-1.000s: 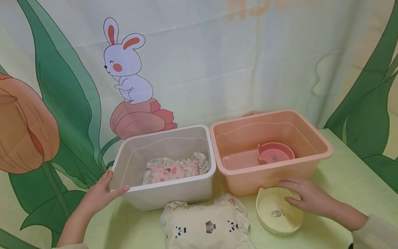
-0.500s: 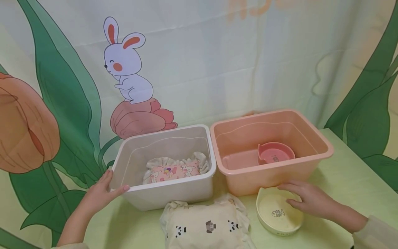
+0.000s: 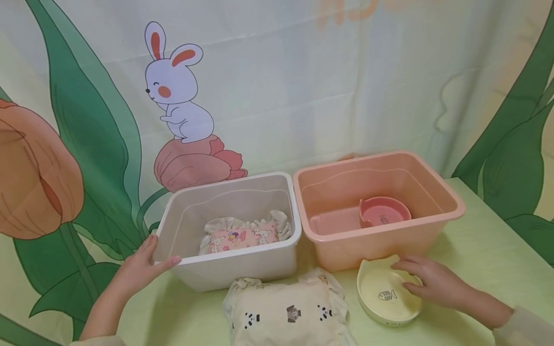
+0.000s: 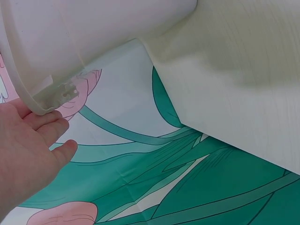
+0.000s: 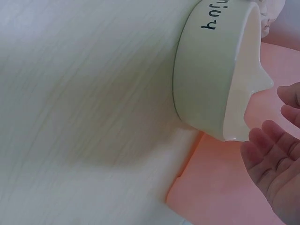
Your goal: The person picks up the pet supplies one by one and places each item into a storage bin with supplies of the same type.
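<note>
In the head view, my left hand (image 3: 137, 270) rests against the near left corner of a white plastic bin (image 3: 233, 262), thumb along the front rim. The left wrist view shows its loose fingers (image 4: 50, 129) touching the rim's corner from outside. Inside the bin lies a pink printed pillow (image 3: 242, 238) with ruffled edges. My right hand (image 3: 441, 283) hovers over the right rim of a pale yellow cat-ear pet bowl (image 3: 385, 307) on the table. In the right wrist view, its slightly bent fingers (image 5: 258, 150) are close to the bowl; contact is unclear.
A peach bin (image 3: 376, 245) stands right of the white one, holding a pink pet bowl (image 3: 383, 210). A cream pillow (image 3: 277, 315) with animal prints lies in front on the green table (image 3: 173, 322). Behind hangs a printed curtain (image 3: 281, 96).
My right hand has shifted slightly right and back from the yellow bowl, showing more of its right ear. The left hand, bins and pillows stay in place.
</note>
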### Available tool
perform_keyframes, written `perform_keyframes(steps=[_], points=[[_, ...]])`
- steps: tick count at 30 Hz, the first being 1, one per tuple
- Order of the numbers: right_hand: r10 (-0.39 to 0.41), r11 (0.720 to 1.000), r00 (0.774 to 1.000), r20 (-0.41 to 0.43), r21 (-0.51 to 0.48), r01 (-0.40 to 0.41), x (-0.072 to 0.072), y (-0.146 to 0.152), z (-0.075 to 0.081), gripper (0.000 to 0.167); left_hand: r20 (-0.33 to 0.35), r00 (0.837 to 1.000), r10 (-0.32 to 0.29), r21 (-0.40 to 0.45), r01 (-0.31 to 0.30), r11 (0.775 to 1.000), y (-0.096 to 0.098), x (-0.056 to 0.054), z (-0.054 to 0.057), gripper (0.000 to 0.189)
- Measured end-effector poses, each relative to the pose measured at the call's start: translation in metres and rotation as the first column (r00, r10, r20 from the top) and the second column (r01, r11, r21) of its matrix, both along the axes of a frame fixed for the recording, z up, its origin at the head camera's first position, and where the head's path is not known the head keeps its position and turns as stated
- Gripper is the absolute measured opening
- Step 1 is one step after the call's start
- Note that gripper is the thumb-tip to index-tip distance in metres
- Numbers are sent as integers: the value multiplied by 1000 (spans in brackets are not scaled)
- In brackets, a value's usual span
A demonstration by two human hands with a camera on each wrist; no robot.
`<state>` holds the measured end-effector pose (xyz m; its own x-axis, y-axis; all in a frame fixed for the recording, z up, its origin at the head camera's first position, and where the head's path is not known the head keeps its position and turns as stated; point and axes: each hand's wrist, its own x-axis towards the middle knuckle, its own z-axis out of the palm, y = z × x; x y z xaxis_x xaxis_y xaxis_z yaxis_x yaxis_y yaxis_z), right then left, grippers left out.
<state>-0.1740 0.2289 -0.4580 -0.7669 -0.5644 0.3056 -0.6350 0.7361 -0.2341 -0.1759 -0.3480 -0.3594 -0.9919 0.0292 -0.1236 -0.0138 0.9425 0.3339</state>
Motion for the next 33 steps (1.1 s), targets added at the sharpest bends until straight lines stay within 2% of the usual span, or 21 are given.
perform_keyframes(steps=[8, 12, 18, 22, 33], points=[[-15, 1000, 1000, 10, 1, 15, -1, 5, -7, 35, -3, 1000, -4, -5, 4, 1000, -1, -2, -1, 94], [-62, 998, 997, 46, 5, 62, 1, 5, -9, 35, 1, 1000, -4, -2, 4, 1000, -1, -2, -1, 94], [-77, 997, 997, 21, -14, 77, 3, 7, -13, 35, 0, 1000, -1, -4, 1, 1000, -1, -1, -2, 94], [-95, 995, 995, 36, -15, 96, 5, 8, -15, 35, -3, 1000, -1, -8, 1, 1000, -2, -1, -2, 94], [-159, 987, 978, 139, -7, 161, 8, 9, -20, 41, -4, 1000, -4, -8, 4, 1000, -2, -2, -2, 94]])
